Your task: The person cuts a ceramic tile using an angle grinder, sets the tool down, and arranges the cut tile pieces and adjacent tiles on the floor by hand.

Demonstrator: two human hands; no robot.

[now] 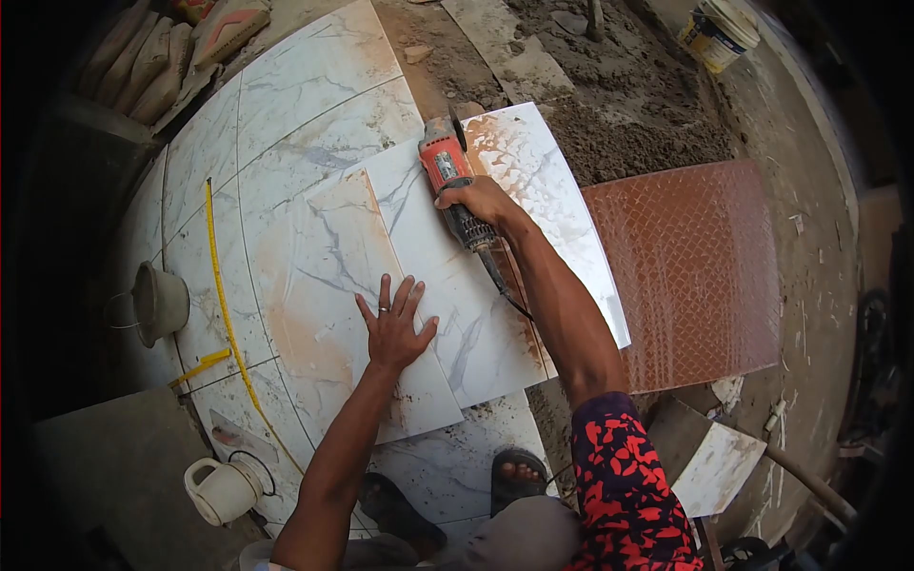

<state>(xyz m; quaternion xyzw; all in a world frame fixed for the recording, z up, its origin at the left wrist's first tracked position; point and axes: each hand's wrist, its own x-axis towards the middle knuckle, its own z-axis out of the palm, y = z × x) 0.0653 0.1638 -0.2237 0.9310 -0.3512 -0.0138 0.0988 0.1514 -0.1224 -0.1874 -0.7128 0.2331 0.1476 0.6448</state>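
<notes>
My right hand [476, 202] is wrapped round the body of a red and black angle grinder [444, 162], whose disc is at the top end, over a white marbled tile [457, 305]. A dark cut line with reddish dust runs down the tile below the tool. My left hand [397, 328] lies flat with spread fingers on a smaller marbled tile piece [328, 238], which rests on top of the larger tile. The grinder's black cord trails down beside my right forearm.
A yellow folding rule [221, 295] lies on the tiled floor at left, near a grey bucket [160, 305] and a white jug [224, 491]. Brown patterned tile [685, 276] lies at right. Behind are wet mortar [647, 105] and a paint bucket [719, 36]. Sandalled feet stand below.
</notes>
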